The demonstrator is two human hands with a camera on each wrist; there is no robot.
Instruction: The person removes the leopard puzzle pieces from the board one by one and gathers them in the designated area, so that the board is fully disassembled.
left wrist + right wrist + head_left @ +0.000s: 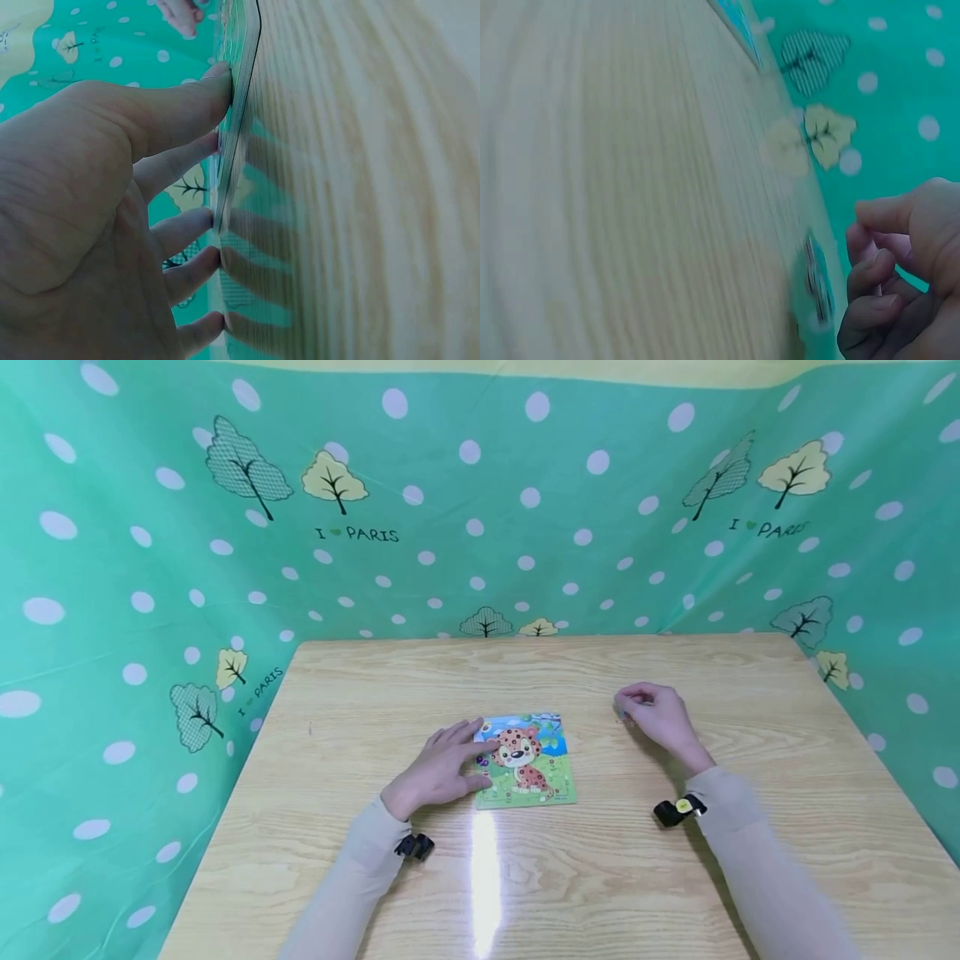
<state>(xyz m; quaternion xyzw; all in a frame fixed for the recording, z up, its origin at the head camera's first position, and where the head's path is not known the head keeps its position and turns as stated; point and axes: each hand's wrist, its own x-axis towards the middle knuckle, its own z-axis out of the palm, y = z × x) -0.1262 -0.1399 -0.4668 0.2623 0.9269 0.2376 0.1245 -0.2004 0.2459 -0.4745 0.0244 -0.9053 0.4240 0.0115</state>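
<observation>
A square picture board (pixel 528 777) with a spotted cartoon leopard lies on the table. My left hand (pixel 442 767) rests at its left side with fingers spread and fairly straight; some fingertips overlap the picture. In the left wrist view the thumb (pixel 180 112) touches the board's edge, and other fingertips come down beside it. My right hand (pixel 660 714) is to the right of the board, fingers curled and thumb close to the index fingertip. Beneath it are small, thin, flat coloured pieces (pixel 817 281), apart from the fingers in the right wrist view; nothing shows between the fingertips.
The light wood-grain table (pixel 360 693) has a bright glare strip in front of the board. A green dotted cloth (pixel 480 527) printed with trees hangs behind and along the sides. Black straps (pixel 678 810) are on both wrists.
</observation>
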